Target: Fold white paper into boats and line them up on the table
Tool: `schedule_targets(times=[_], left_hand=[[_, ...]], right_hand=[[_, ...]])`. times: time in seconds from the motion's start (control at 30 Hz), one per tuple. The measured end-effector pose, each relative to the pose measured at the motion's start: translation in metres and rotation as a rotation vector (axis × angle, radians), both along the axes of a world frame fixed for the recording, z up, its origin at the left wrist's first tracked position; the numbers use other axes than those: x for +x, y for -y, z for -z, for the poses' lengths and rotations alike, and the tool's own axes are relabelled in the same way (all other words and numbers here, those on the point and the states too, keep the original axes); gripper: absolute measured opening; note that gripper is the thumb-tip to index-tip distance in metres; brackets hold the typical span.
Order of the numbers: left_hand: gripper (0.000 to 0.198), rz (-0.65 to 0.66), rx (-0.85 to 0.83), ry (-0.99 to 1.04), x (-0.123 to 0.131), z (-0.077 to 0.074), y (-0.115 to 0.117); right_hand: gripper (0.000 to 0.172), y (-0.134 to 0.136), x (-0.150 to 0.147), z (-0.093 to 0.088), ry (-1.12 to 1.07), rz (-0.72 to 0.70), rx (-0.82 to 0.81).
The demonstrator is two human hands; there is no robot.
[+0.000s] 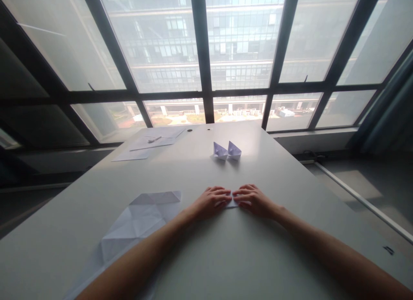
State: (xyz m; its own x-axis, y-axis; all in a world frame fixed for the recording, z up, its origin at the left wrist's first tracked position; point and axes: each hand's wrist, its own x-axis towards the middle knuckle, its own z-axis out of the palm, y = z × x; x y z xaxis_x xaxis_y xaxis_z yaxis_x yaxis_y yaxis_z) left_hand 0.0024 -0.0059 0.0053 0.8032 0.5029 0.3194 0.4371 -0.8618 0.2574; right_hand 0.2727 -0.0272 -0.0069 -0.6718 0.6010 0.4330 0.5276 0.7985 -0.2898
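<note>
A small folded piece of white paper (pixel 231 203) lies on the table between my two hands, mostly covered by the fingers. My left hand (pixel 213 202) grips and presses its left side, with fingers curled over it. On the right side, my right hand (pixel 253 201) does the same, and the fingertips of both hands nearly meet. Beyond them stand two folded paper boats, a left one (pixel 220 153) and a right one (pixel 234 151), side by side. To the left, partly behind my left forearm, is a large creased sheet of paper (pixel 138 220), opened out.
White sheets of paper (pixel 167 138) lie at the far left of the white table (pixel 274 257), with a small white object (pixel 154 139) on top. A small dark item (pixel 388 250) is near the right edge. Tall windows (pixel 238 41) rise behind.
</note>
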Motion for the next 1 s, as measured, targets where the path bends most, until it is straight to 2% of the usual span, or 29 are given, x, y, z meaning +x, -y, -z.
schedule_targets(times=[0.23,0.43,0.7,1.0], left_hand=[[0.035,-0.016,-0.012,-0.018,0.0000,0.0034,-0.0022],[0.033,-0.021,-0.029,-0.017,-0.0011,-0.0004,-0.0010],[0.041,-0.017,-0.050,-0.017,-0.0022,-0.0019,-0.0012],[0.038,-0.033,-0.068,-0.023,-0.0010,-0.0022,-0.0010]], right_hand=[[0.028,0.0019,-0.0010,-0.0036,0.027,0.011,0.004],[0.027,0.0014,-0.0019,-0.0021,0.024,0.007,-0.003],[0.038,0.0023,-0.0010,-0.0043,0.019,0.008,-0.032],[0.028,0.0009,-0.0010,-0.0007,0.015,0.021,-0.028]])
